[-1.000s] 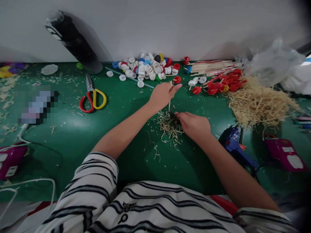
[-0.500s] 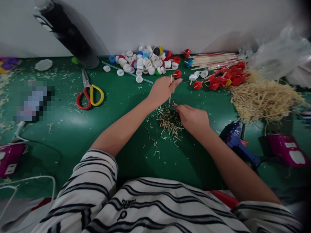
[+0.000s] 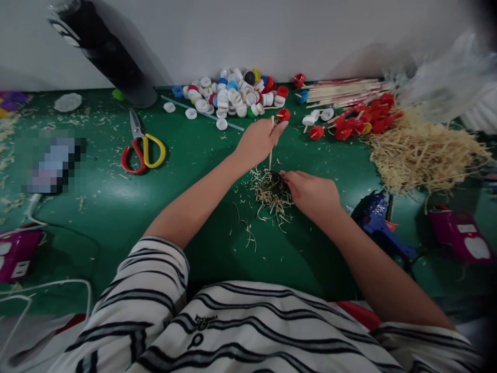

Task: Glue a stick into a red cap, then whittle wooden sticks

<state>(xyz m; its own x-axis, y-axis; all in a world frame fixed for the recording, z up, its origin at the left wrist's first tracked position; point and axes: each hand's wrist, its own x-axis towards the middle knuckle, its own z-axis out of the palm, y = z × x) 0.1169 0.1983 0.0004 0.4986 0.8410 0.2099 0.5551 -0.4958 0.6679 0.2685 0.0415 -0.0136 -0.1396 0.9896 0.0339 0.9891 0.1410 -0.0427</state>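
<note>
The step in hand looks like paring a thin wooden stick (image 3: 271, 159), judging by the curled shavings (image 3: 269, 194) heaped under it on the green counter (image 3: 217, 248). The stick stands nearly upright between the two hands, its far end in the left hand (image 3: 259, 139) and its near end down by the far edge of the heap; whether that end touches the curls cannot be told.

The left hand's grip is closed on the stick, between thumb and fingers. The right hand (image 3: 312, 194), to the right and nearer the body, has its grip pinched together at the near end of the stick. Something small and dark (image 3: 277, 173) shows at those fingertips, perhaps a blade, but it is too small to be sure.

Far of the left hand, just beside it, lies a red cap (image 3: 284, 114) with a bit of stick in it. More red caps on sticks (image 3: 361, 123) lie to the far right, in front of a bundle of sticks (image 3: 339, 93).

The next move probably calls for the left hand to steady or turn the stick while the right draws a light stroke along its near end, clear of the left fingers. Pressing too hard could snap so slender a piece.
</note>
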